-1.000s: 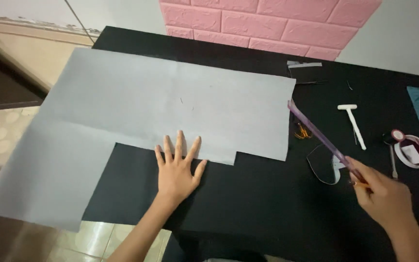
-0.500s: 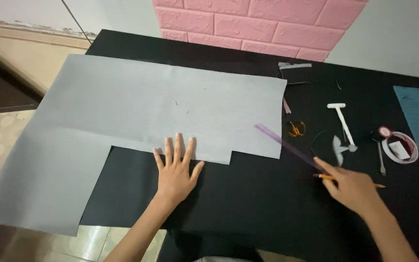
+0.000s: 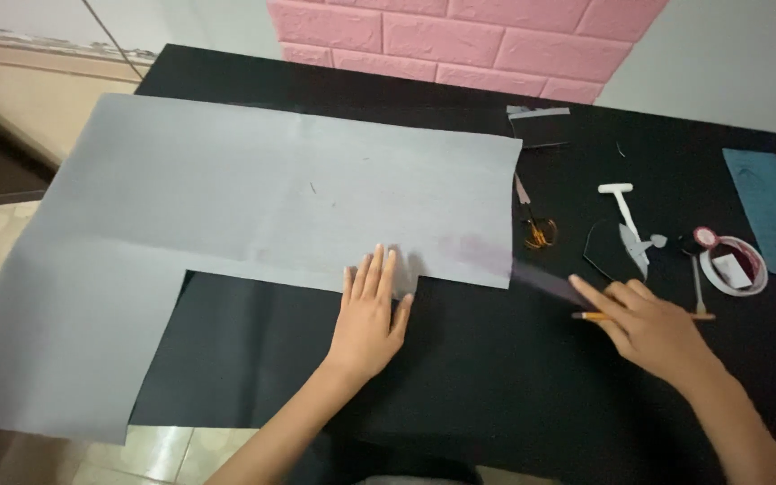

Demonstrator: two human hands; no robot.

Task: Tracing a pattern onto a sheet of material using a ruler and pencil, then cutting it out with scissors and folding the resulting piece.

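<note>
A large grey paper sheet (image 3: 271, 189) with a notch cut from its near edge lies on the black table (image 3: 496, 395) and hangs over the left side. My left hand (image 3: 370, 310) rests flat, palm down, with its fingertips on the sheet's near edge. My right hand (image 3: 653, 328) holds a pencil (image 3: 702, 316) and the end of a translucent purple ruler (image 3: 532, 274). The ruler is blurred and lies low, reaching left onto the sheet's right corner.
To the right of the sheet are orange-handled scissors (image 3: 539, 232), a white T-shaped tool (image 3: 626, 211), a dark cut-out piece (image 3: 599, 251), a tape roll (image 3: 734, 267) and a teal paper strip (image 3: 770, 207). A pink brick panel (image 3: 460, 36) backs the table.
My right hand has moved left and down, bringing the ruler from a raised tilt to lie low across the table toward the sheet. My left hand stays on the paper, fingers closer together.
</note>
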